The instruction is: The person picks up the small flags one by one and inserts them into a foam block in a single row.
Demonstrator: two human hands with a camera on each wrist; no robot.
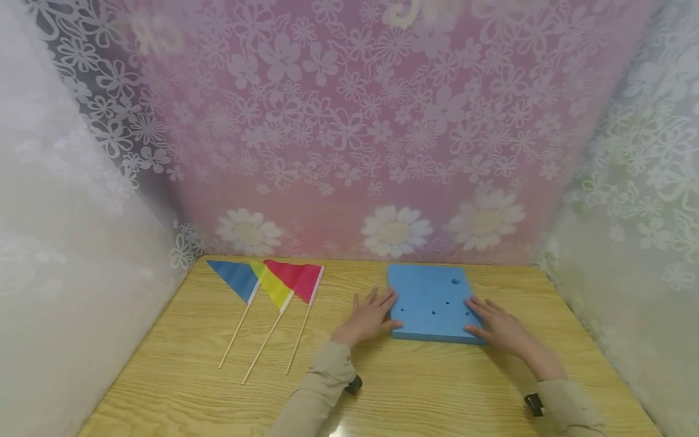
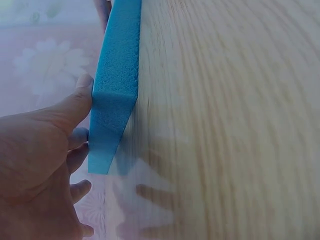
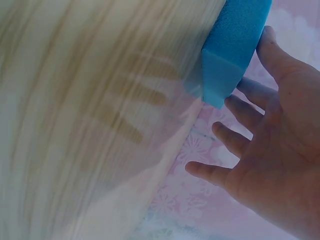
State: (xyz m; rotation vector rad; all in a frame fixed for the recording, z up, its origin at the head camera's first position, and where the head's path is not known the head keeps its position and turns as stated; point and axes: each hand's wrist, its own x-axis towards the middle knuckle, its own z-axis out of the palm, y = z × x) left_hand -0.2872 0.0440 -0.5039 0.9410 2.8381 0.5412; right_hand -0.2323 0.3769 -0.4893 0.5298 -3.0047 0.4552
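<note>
A flat blue foam block (image 1: pixel 426 291) with several small holes in its top lies on the wooden table. My left hand (image 1: pixel 368 317) rests against its left side, the thumb at the front corner and the fingers spread. On the opposite side, my right hand (image 1: pixel 499 328) touches the right edge with thumb and fingertips over the top. In the left wrist view the thumb meets the upper edge of the foam block (image 2: pixel 117 60). The right wrist view has the foam block (image 3: pixel 232 50) beside extended fingers, some of them off the foam.
To the left lie three pennant flags on thin wooden sticks: a blue flag (image 1: pixel 237 279), a yellow flag (image 1: pixel 273 286) and a red flag (image 1: pixel 300 280). The yellow one partly overlaps its neighbours. A flowered curtain (image 1: pixel 349 133) stands behind the table (image 1: pixel 437 388).
</note>
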